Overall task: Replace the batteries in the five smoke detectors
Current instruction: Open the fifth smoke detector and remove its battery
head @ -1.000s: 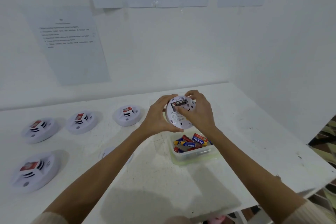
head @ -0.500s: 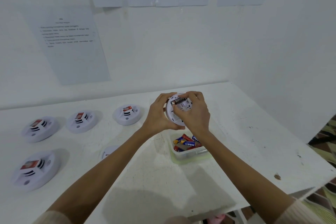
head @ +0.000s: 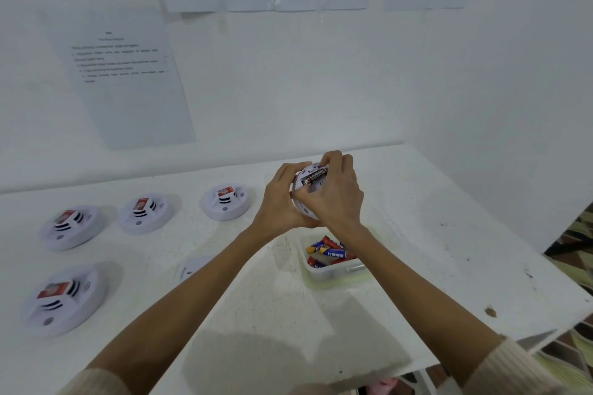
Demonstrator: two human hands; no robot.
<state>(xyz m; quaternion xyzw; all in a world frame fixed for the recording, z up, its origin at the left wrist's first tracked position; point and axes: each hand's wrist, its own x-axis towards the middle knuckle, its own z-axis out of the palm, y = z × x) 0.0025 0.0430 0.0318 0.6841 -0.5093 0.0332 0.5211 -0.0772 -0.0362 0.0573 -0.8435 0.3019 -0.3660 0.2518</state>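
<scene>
A scuffed white table (head: 433,218) stands in a corner formed by two white walls (head: 288,80). Printed paper sheets (head: 125,73) hang on the rear wall. Patterned flooring (head: 574,243) shows beyond the table's right edge.

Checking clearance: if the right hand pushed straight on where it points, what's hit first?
The black battery in the held smoke detector; the right hand seems to be touching it.

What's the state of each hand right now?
Left hand: closed, holding the smoke detector by its rim.
Right hand: closed, fingers curled on the battery in that detector.
</scene>
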